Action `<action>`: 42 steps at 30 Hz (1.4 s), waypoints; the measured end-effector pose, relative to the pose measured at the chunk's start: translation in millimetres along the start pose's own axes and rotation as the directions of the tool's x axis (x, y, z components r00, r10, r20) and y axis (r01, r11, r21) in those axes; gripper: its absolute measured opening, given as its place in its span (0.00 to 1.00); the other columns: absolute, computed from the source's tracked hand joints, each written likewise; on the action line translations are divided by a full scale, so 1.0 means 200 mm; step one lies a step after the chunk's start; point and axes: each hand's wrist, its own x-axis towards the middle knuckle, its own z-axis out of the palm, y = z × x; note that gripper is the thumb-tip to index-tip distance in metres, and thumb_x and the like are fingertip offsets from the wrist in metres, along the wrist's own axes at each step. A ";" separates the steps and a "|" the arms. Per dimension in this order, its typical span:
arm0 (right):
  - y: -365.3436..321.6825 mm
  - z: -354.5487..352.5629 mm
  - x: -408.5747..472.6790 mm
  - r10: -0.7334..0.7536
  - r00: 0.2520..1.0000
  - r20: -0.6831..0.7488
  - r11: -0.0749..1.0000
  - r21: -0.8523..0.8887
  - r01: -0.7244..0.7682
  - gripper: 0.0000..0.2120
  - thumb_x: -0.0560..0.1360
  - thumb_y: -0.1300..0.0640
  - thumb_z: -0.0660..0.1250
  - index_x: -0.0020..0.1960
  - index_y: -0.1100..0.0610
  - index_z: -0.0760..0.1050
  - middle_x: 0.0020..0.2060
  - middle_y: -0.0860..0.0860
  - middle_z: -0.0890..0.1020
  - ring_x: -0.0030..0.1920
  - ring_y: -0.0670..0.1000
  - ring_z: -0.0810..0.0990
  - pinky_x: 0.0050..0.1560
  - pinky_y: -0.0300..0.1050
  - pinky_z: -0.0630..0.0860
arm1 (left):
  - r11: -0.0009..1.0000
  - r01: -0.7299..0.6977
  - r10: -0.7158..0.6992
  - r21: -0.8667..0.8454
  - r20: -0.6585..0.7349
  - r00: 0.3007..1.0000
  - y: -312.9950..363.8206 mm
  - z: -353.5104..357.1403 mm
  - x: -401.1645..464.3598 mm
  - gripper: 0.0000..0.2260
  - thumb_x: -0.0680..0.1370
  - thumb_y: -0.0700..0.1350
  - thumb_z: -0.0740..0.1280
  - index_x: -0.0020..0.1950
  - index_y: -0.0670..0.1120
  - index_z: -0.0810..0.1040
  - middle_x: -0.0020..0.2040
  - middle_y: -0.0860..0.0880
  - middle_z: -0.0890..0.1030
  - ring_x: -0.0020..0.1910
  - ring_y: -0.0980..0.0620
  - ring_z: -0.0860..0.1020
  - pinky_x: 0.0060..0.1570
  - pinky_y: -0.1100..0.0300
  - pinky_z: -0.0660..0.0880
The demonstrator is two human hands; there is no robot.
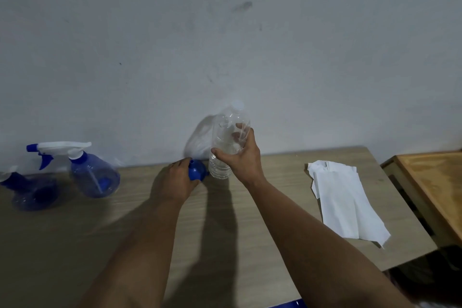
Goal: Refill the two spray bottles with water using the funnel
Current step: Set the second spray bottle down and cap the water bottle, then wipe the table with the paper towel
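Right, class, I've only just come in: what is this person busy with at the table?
The person is getting ready to refill. The right hand grips a capped water bottle standing upright on the table; the left hand holds the blue funnel beside it. Two spray bottles wait at the left, sprayers still on. A white paper lies at the right.

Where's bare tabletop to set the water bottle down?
Bare patches: between the upright spray bottle and the left hand, and between the right hand and the paper towel. Crowded: far left by the second spray bottle, and around the funnel.
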 end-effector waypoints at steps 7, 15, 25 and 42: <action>-0.04 -0.03 -0.04 0.021 0.999 0.046 1.000 0.006 -0.022 0.49 0.58 0.39 0.86 0.71 0.36 0.63 0.63 0.34 0.76 0.60 0.30 0.76 0.54 0.26 0.73 | 0.999 -0.022 0.019 -0.048 -0.062 0.998 -0.02 -0.04 -0.06 0.31 0.66 0.51 0.79 0.66 0.46 0.74 0.61 0.46 0.81 0.58 0.44 0.78 0.57 0.49 0.75; -0.11 -0.44 -0.29 0.039 0.999 -0.031 0.997 -0.067 -0.041 0.59 0.58 0.38 0.86 0.79 0.35 0.55 0.69 0.46 0.76 0.67 0.42 0.72 0.60 0.34 0.68 | 0.999 0.024 -0.032 -0.049 -0.183 0.983 0.24 -0.05 -0.43 0.26 0.71 0.50 0.75 0.67 0.42 0.76 0.62 0.40 0.80 0.59 0.38 0.78 0.58 0.48 0.73; 0.06 -1.24 -0.55 0.099 0.970 -0.223 0.988 -0.097 -0.123 0.45 0.63 0.38 0.84 0.74 0.37 0.66 0.66 0.42 0.77 0.68 0.41 0.73 0.66 0.43 0.70 | 0.970 -0.137 0.155 -0.202 0.077 0.985 1.12 0.39 -0.63 0.27 0.74 0.59 0.69 0.71 0.52 0.72 0.64 0.48 0.77 0.64 0.43 0.75 0.60 0.52 0.74; 0.56 -1.65 -0.63 0.214 0.902 -0.375 0.962 -0.078 -0.261 0.34 0.67 0.35 0.80 0.69 0.34 0.69 0.59 0.31 0.76 0.62 0.30 0.73 0.58 0.39 0.73 | 0.979 -0.081 0.108 -0.185 0.144 0.984 1.63 0.94 -0.55 0.20 0.76 0.58 0.68 0.66 0.53 0.79 0.63 0.50 0.80 0.62 0.47 0.77 0.61 0.55 0.71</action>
